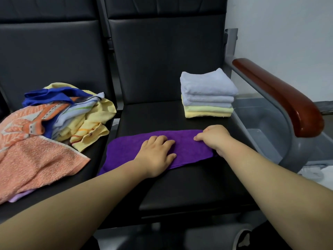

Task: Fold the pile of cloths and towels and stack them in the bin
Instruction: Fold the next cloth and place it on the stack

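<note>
A purple towel [189, 148] lies folded into a long strip across the black seat [189, 186]. My left hand [155, 155] presses flat on its middle with straight fingers. My right hand [213, 138] grips the strip's right end, fingers curled round the edge. A stack of folded towels [207, 94], light blue over pale green and yellow, stands at the seat's back right. An unfolded pile [59, 114] of orange, yellow, blue and striped cloths covers the left seat. The grey bin [263, 127] sits on the floor to the right, under the armrest.
A brown wooden armrest [281, 94] on a grey frame rises between the seat and the bin. The black seat backs stand behind. A white wall is at the far right. A dark shoe [243, 239] shows at the bottom edge.
</note>
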